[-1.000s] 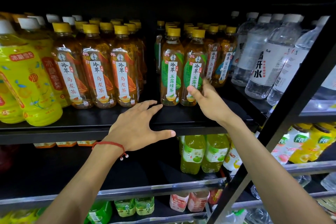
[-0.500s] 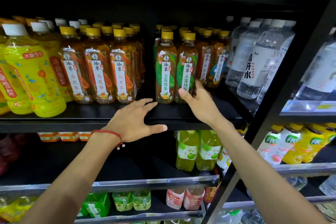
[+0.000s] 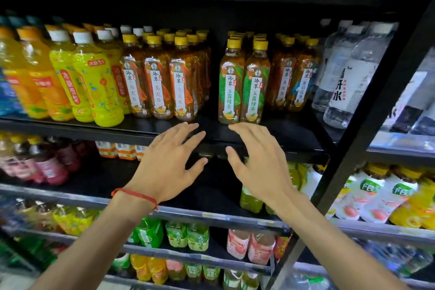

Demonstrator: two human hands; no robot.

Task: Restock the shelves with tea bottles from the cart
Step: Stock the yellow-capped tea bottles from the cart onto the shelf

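Green-label tea bottles (image 3: 231,87): two upright at the shelf (image 3: 294,146) front, centre frame, long axis vertical. They stand just above the right hand (image 3: 261,162), apparently untouched. The left hand (image 3: 169,162) sits lower left, farther. Both hands are spread, holding nothing.

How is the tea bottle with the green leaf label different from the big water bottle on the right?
The green-label tea bottle has a yellow cap; the water bottle has a white one. The tea bottle holds amber drink, the water bottle clear water. The tea bottle's label shows green leaves; the water bottle's is white with black characters. Both stand upright on the same shelf.
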